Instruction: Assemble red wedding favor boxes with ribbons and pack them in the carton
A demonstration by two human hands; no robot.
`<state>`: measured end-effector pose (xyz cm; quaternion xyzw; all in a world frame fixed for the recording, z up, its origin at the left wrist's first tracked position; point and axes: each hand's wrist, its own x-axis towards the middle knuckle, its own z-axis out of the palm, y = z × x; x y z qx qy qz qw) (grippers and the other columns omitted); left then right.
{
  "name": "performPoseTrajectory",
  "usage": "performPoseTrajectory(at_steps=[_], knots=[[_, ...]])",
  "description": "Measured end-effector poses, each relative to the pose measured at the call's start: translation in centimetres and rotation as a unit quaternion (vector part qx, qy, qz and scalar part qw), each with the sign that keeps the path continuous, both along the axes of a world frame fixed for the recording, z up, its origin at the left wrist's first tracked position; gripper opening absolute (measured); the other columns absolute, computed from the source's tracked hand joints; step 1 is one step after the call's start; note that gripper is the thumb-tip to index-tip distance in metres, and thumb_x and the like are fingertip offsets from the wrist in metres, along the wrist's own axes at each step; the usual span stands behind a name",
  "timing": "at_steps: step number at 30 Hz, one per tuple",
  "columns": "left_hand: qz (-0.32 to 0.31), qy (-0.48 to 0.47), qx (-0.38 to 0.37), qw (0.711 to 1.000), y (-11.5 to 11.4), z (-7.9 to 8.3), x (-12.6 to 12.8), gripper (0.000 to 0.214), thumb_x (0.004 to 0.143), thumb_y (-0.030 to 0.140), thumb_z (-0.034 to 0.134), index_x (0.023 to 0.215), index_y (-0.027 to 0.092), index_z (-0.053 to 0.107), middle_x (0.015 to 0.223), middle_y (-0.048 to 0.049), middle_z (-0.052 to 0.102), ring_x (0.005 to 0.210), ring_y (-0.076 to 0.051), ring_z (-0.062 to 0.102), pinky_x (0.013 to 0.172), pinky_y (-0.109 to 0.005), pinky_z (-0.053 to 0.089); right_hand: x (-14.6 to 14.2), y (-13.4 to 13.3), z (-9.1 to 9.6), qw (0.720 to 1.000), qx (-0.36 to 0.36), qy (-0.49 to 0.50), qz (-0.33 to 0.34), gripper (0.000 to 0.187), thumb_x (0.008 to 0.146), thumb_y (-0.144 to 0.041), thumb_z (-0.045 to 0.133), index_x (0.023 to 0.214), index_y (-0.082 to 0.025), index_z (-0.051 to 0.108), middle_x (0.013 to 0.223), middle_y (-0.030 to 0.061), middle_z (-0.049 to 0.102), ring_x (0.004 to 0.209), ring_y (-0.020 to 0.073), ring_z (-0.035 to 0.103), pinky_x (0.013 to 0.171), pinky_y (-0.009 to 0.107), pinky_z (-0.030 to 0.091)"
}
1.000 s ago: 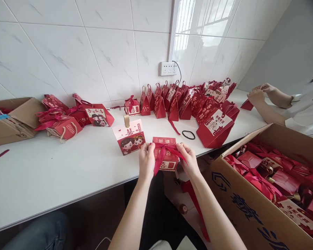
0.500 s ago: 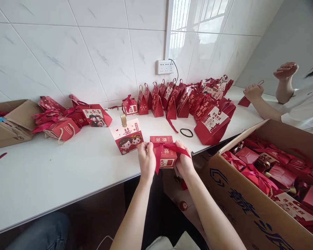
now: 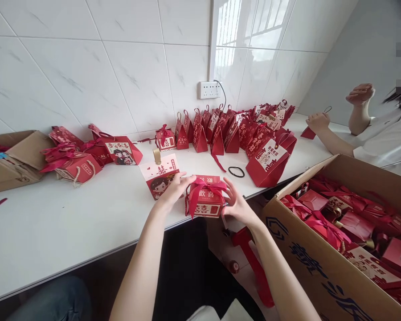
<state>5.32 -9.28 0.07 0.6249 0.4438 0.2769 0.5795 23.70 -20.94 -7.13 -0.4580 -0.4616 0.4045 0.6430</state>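
Ribbon ends [image 3: 194, 201] drop free: left hand [image 3: 174, 186] at nine o'clock, right hand [image 3: 236, 204] at three, both open, lightly steadying the red box [image 3: 207, 208] so its bow [image 3: 207, 184] holds.

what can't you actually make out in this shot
Head view: the inside of the red ribbon box is hidden: it is closed, between the left hand and the right hand.
The big cardboard box is cut off by the right and bottom edges.
The brown box is cut off by the left edge.
Print on the bag tag is too small to read.
The co-worker's face is blurred.
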Motion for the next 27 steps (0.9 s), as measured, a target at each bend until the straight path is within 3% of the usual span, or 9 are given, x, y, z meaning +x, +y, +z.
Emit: performPoseTrajectory(at_steps=[3,7,10,14,18,23,27], knots=[[-0.064,0.029,-0.014,0.997,0.2,0.3,1.1,0.077,0.065,0.058,0.070,0.131,0.026,0.044,0.139,-0.0118,0.047,0.124,-0.030,0.049,0.103,-0.040,0.038,-0.4,0.1,0.3,0.990,0.027,-0.129,0.047,0.106,0.052,-0.046,0.086,0.142,-0.032,0.030,0.146,0.0094,0.034,0.134,0.0294,0.034,0.112,0.047,0.028],[-0.107,-0.011,-0.043,0.993,-1.1,-0.3,1.5,0.085,0.067,0.048,0.074,0.138,0.028,0.032,0.121,-0.0098,0.061,0.103,-0.026,0.063,0.093,-0.040,0.047,-1.0,0.3,0.5,0.982,0.016,-0.185,0.028,0.104,0.061,-0.039,0.082,0.146,-0.031,0.022,0.146,0.0112,0.033,0.133,0.0306,0.037,0.109,0.048,0.033],[-0.089,-0.063,-0.037,0.993,-2.3,-1.0,1.0,0.082,0.069,0.041,0.073,0.138,0.026,0.031,0.108,-0.0069,0.065,0.097,-0.023,0.064,0.090,-0.040,0.049,-1.2,0.1,0.5,0.977,0.039,-0.208,0.008,0.104,0.064,-0.036,0.081,0.147,-0.031,0.018,0.144,0.0120,0.036,0.132,0.0304,0.038,0.107,0.049,0.036],[-0.067,-0.113,0.036,0.991,-3.9,-1.4,0.3,0.079,0.070,0.037,0.073,0.136,0.026,0.031,0.121,-0.0077,0.059,0.112,-0.023,0.058,0.099,-0.039,0.044,-1.6,-0.2,0.9,0.959,0.101,-0.258,-0.056,0.102,0.064,-0.036,0.081,0.146,-0.033,0.020,0.142,0.0119,0.038,0.133,0.0303,0.037,0.109,0.050,0.034],[-0.035,-0.165,0.066,0.984,-5.4,-0.8,-0.4,0.072,0.074,0.037,0.069,0.135,0.025,0.033,0.124,-0.0083,0.058,0.114,-0.023,0.056,0.100,-0.038,0.043,-2.6,0.1,2.3,0.935,0.168,-0.296,-0.102,0.096,0.069,-0.036,0.078,0.146,-0.033,0.021,0.144,0.0120,0.035,0.137,0.0304,0.031,0.110,0.050,0.033],[-0.007,-0.170,0.124,0.978,-6.7,0.6,-2.0,0.070,0.076,0.035,0.067,0.136,0.025,0.033,0.130,-0.0091,0.053,0.119,-0.024,0.053,0.101,-0.037,0.043,-3.7,0.9,3.6,0.938,0.209,-0.271,-0.050,0.095,0.071,-0.031,0.078,0.146,-0.036,0.019,0.152,0.0093,0.024,0.140,0.0289,0.027,0.110,0.048,0.035],[-0.045,-0.170,0.117,0.977,-6.8,0.8,-3.4,0.075,0.076,0.036,0.068,0.139,0.027,0.028,0.138,-0.0094,0.046,0.123,-0.023,0.050,0.103,-0.034,0.043,-3.9,1.2,4.0,0.941,0.199,-0.272,-0.025,0.096,0.072,-0.029,0.077,0.146,-0.038,0.018,0.154,0.0075,0.021,0.140,0.0287,0.028,0.108,0.048,0.038]])
